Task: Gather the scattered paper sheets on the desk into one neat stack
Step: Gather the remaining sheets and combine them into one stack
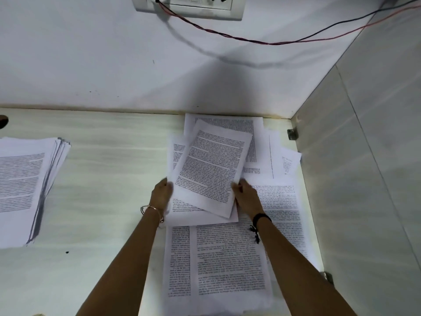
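Printed paper sheets lie scattered and overlapping on the right side of the desk. A tilted sheet sits on top of a small bundle, held from both sides. My left hand grips the bundle's left edge, and my right hand grips its right edge. More loose sheets lie flat below my wrists, and others fan out toward the back right corner. A thick stack of sheets rests at the desk's left edge, its edges slightly fanned.
A grey partition wall closes off the desk's right side, with metal brackets at its base. The back wall carries a socket plate with red and black wires hanging across. A small dark speck marks the desk.
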A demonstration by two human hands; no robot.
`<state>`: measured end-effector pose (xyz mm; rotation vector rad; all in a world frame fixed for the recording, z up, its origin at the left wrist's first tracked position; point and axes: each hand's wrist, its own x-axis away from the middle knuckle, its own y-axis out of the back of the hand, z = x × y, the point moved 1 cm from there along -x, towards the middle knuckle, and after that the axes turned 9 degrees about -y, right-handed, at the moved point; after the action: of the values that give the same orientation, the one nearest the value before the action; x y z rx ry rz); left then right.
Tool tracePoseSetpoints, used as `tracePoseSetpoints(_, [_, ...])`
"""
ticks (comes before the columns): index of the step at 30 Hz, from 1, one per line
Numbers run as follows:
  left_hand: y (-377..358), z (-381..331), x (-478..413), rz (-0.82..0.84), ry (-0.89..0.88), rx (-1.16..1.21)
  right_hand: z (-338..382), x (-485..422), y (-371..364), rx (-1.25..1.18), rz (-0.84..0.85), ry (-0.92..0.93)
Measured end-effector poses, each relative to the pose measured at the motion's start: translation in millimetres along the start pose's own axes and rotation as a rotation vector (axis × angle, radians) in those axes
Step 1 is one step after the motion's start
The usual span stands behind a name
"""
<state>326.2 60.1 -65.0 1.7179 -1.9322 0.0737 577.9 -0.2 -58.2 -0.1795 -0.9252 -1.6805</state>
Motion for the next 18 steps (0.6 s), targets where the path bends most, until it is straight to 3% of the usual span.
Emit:
tracePoseSetpoints(2, [-0.3, -8.1, -0.1, 0.0, 0.017, 0.012, 7.5, -10.8, -2.3, -0.008, -0.165, -0.02])
tracePoseSetpoints(4, [0.6, -13.3, -5.1, 0.015, 0.063, 0.045, 12.5, -20.5, -3.1, -0.001, -0.211, -0.001])
tracePoseSetpoints(7, [0.9, -3.6, -21.4, -0.01, 0.131, 0.119, 20.1, -25.2, 4.3, 0.112, -0.121, 0.094])
tracePoseSetpoints(11, [-2.5, -16.0, -20.9, 0.004, 0.086, 0.078, 18.1, -29.4, 9.9, 0.361, 0.019, 0.194])
tracePoseSetpoints(18, [-23.1, -21.6, -20.2, -0.016, 0.057, 0.03, 32.9, -38.6, 5.5, 0.475, -0.032, 0.301])
